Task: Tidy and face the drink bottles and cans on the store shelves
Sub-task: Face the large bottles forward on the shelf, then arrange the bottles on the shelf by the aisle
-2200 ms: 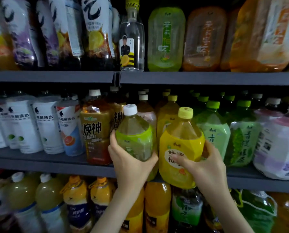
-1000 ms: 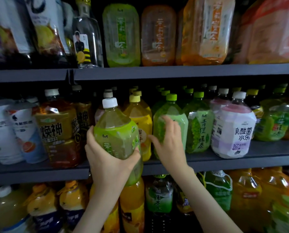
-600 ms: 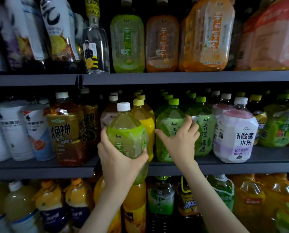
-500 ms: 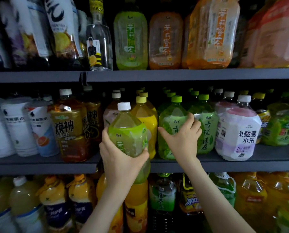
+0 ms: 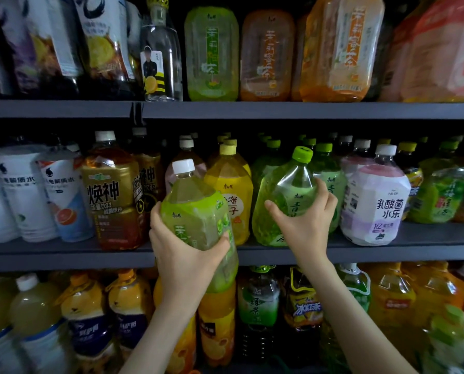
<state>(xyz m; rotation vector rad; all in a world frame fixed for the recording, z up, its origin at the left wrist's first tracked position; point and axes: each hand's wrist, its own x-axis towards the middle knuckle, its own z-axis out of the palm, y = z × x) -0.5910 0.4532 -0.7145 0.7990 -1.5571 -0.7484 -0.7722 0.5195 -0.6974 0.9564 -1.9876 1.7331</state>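
**Green-capped bottle** (image 5: 287,190)
- It sits in the front row of the middle shelf (image 5: 63,255), just right of the yellow bottle (image 5: 230,190).
- It is tipped: the cap leans right and the base is kicked left near the lip, so the long axis runs lower left to upper right. The label faces you.
- The fingers of your right hand (image 5: 306,228) are clamped round its belly, thumb on the left flank.
- Cannot tell whether the base touches the shelf.

**White-capped bottle** (image 5: 195,211)
- It is off the shelf, held in front of the lip, with its base below shelf level.
- The cap leans slightly left, the long axis is near upright, and the label faces you.
- The fingers of your left hand (image 5: 187,255) wrap its lower half.

**Risks, as judged**
- Each large bottle hangs on one hand over slick film, so a slip likely drops it.
- The tipped green one could pivot off the lip, or knock the yellow bottle or the lilac-labelled bottle (image 5: 373,201) beside it.
- The white-capped bottle's base may catch the lip going in, so lift before pushing.
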